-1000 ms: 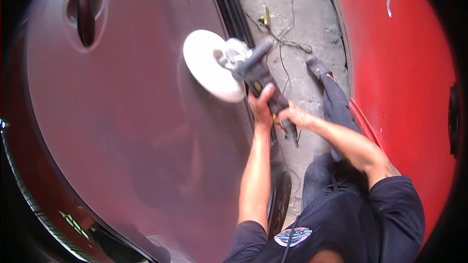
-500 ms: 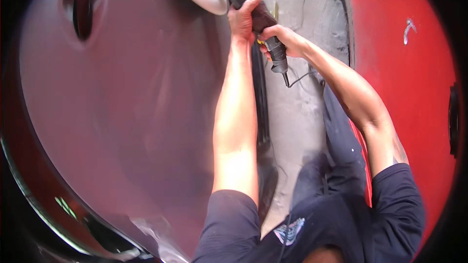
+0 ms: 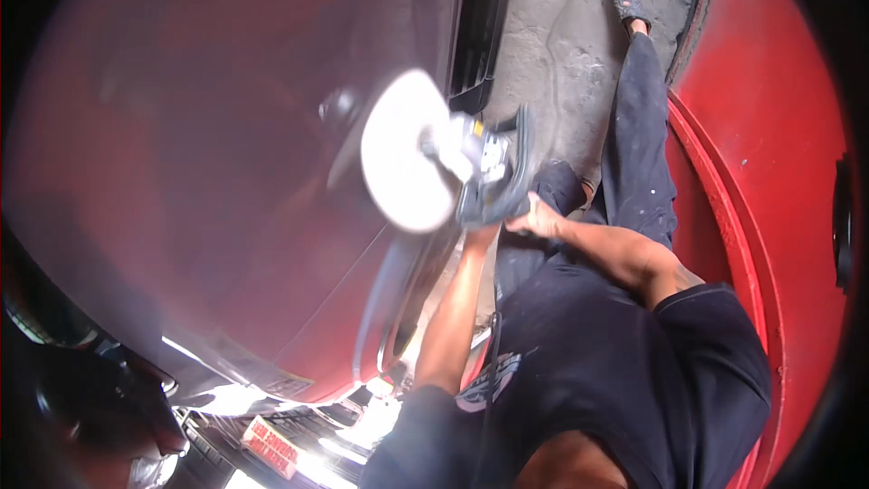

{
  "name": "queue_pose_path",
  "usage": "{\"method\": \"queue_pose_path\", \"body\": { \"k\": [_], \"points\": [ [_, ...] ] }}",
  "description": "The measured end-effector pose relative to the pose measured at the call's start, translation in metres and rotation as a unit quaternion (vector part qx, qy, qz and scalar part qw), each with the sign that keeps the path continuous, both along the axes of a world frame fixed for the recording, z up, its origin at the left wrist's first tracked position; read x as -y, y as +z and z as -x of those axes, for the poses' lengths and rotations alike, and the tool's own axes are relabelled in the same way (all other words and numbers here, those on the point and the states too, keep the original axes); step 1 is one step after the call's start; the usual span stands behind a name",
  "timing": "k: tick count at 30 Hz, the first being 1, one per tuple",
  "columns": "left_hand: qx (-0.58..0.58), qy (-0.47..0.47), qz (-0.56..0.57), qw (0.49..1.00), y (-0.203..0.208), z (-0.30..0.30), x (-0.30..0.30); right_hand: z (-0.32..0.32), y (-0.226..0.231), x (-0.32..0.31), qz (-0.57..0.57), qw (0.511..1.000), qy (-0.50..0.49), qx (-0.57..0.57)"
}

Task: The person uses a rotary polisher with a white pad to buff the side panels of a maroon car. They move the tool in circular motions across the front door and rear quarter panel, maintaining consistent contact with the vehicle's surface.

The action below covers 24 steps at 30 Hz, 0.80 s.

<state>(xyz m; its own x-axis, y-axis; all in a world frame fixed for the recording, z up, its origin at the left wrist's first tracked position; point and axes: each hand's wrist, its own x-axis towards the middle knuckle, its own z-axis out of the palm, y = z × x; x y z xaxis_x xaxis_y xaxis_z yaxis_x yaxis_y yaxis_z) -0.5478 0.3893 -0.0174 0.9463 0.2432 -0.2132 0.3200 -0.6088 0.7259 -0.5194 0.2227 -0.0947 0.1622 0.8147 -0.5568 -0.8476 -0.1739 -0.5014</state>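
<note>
Head view looks down on a person's two hands gripping a handheld polisher (image 3: 484, 177), whose white round pad (image 3: 405, 152) sits against the glossy dark red car panel (image 3: 208, 172), near its edge beside the black trim (image 3: 484, 23). The left hand (image 3: 484, 217) is clenched around the machine's body from below; the right hand (image 3: 534, 217) grasps the rear of it, though its fingers are partly hidden. Judging from this, the pad runs tilted on its edge, so it could burn or swirl the paint, or catch the trim and kick out of the grip. A power cord is not clearly visible here, so snagging cannot be ruled out. Compared with half a second ago, the polisher has come back from the far top of the panel toward the body, and the arms are now bent rather than stretched out.
</note>
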Motion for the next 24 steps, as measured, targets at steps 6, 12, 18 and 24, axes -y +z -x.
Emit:
{"method": "queue_pose_path", "body": {
  "k": [6,12,18,24],
  "points": [
    [-0.106,-0.129,-0.198,0.966,0.053,0.022,0.016,0.01,-0.018,0.004,-0.074,0.979,0.0,0.188],
    [-0.019,-0.167,-0.097,0.981,0.029,-0.117,0.003,-0.141,-0.004,0.013,-0.007,0.965,-0.03,0.262],
    [0.014,-0.057,0.064,0.996,0.019,-0.37,0.036,-0.367,0.004,0.048,-0.018,0.943,-0.156,0.294],
    [0.078,-0.017,0.375,0.923,0.046,-0.67,0.126,-0.606,0.048,0.112,-0.018,0.923,-0.196,0.332]
  ]
}}
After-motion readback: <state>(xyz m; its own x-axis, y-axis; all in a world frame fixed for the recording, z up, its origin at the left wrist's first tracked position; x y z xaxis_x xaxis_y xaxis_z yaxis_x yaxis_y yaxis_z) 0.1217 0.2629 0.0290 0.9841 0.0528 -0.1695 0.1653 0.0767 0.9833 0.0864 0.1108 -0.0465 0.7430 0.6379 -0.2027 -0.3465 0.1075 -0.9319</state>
